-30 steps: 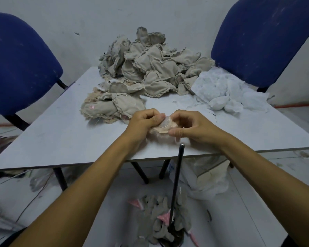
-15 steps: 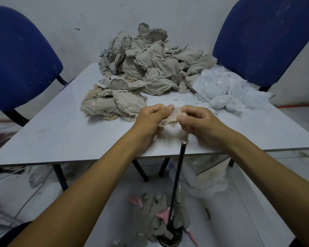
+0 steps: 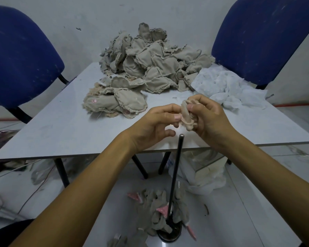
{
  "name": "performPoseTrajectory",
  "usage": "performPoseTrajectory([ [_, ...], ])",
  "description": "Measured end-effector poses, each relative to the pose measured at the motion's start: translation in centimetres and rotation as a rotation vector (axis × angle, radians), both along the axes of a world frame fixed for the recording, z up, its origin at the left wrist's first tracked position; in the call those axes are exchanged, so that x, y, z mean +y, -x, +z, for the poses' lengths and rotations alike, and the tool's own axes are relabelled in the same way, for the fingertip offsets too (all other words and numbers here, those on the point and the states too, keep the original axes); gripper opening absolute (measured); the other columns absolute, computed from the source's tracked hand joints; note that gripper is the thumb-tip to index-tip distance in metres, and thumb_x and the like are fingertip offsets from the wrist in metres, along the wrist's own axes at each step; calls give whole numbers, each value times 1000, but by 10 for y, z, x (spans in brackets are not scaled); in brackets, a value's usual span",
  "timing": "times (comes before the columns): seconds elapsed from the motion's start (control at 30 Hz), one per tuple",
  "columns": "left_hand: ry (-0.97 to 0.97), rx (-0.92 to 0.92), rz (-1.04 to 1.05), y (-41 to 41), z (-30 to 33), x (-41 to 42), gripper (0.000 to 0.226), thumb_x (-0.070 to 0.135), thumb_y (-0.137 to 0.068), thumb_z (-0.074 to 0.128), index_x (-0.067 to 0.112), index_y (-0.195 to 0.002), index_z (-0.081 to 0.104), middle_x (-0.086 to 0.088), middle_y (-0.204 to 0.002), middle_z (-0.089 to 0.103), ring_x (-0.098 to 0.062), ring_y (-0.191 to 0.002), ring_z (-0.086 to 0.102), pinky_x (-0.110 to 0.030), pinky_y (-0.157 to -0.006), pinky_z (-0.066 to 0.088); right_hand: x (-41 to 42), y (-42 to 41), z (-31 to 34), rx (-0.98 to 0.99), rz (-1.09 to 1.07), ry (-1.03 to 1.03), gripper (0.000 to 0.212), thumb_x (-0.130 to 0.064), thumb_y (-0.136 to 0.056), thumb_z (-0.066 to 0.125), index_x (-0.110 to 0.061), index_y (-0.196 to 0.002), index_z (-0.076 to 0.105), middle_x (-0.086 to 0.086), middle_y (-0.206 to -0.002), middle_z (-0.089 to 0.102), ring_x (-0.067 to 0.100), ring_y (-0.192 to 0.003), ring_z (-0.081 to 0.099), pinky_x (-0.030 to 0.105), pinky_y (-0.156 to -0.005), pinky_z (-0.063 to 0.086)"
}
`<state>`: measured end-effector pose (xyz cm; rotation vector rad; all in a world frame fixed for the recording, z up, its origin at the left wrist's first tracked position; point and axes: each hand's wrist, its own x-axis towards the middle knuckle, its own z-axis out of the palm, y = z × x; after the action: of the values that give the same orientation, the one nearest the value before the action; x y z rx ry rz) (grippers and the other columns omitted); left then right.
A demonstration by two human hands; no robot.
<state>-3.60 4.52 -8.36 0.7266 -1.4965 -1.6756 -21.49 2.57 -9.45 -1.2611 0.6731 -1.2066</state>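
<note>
Both hands meet above the near edge of the desk (image 3: 64, 125), each gripping the same small beige fabric piece (image 3: 185, 114). The right hand (image 3: 209, 118) has its fingers curled round the bunched cloth, thumb pressed on its upper fold; the left hand (image 3: 157, 123) pinches the cloth's left edge between thumb and forefinger, its other fingers loosely bent below. An upright black rod (image 3: 176, 173) rises from a round base on the floor just under the hands. Farther back on the desk sit a heap of grey-beige sewn fabric pieces (image 3: 150, 65) and white stuffing (image 3: 225, 86).
</note>
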Motion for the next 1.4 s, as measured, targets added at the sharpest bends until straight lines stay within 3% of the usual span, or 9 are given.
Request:
performPoseTrajectory([
  [0.13,56,-78,65,-2,1,10,20,22,-76,72,27,-95,73,5,-86,54,-7,-79,51,-27,-70,40,12,3,-1,44,-55,-12,28,1,-93,52,-17,-81,69,4,-64,55,14,-53,49,26,-49,51],
  [0.27,244,-293,173,0,4,21,17,33,-81,70,44,-95,69,3,-79,46,-11,-74,45,-23,-66,40,23,3,-3,123,-178,-11,22,3,-92,52,-12,-86,67,6,-53,49,15,-45,46,28,-48,51],
  [0.47,437,-519,350,9,-3,29,14,30,-87,71,25,-96,62,2,-88,49,-8,-78,48,-23,-76,40,40,-8,-1,141,-220,-23,14,-7,-98,52,-12,-87,59,4,-49,49,12,-41,46,27,-45,50],
  [0.63,191,-128,294,6,3,30,14,23,-87,59,17,-76,54,5,-70,53,-7,-64,47,-24,-64,38,41,-4,11,38,63,-149,33,-23,-93,52,-26,-62,60,-3,-49,33,8,-40,26,17,-37,25],
  [0.73,104,-7,194,3,5,32,16,23,-91,56,21,-76,54,4,-73,51,-7,-66,45,-21,-60,36,43,-1,12,-23,177,-141,25,-27,-87,56,-25,-63,59,-6,-49,33,5,-40,25,16,-36,22],
  [0.93,521,-202,304,1,10,40,12,24,-97,56,22,-86,52,4,-63,57,-17,-54,51,-27,-48,42,36,16,19,133,163,150,8,-19,-80,68,-23,-76,63,0,-72,48,9,-55,39,19,-46,34],
  [1.13,620,-174,333,0,1,50,9,27,-91,58,24,-83,56,-1,-64,58,-11,-57,57,-21,-55,46,40,20,17,233,257,275,6,-24,-79,67,-21,-81,62,-5,-74,53,9,-59,47,20,-50,42],
  [1.27,752,-263,378,-3,-4,55,11,26,-90,59,23,-79,55,-9,-67,55,-17,-60,52,-31,-56,44,44,21,16,340,256,344,8,-24,-81,66,-19,-85,62,-1,-73,50,13,-60,47,24,-53,43],
  [1.4,935,-387,415,-6,-7,56,18,22,-90,60,8,-77,60,4,-68,52,-11,-62,46,-18,-63,37,49,25,16,436,253,409,10,-23,-82,67,-18,-88,62,-4,-74,52,6,-64,47,19,-58,40],
])
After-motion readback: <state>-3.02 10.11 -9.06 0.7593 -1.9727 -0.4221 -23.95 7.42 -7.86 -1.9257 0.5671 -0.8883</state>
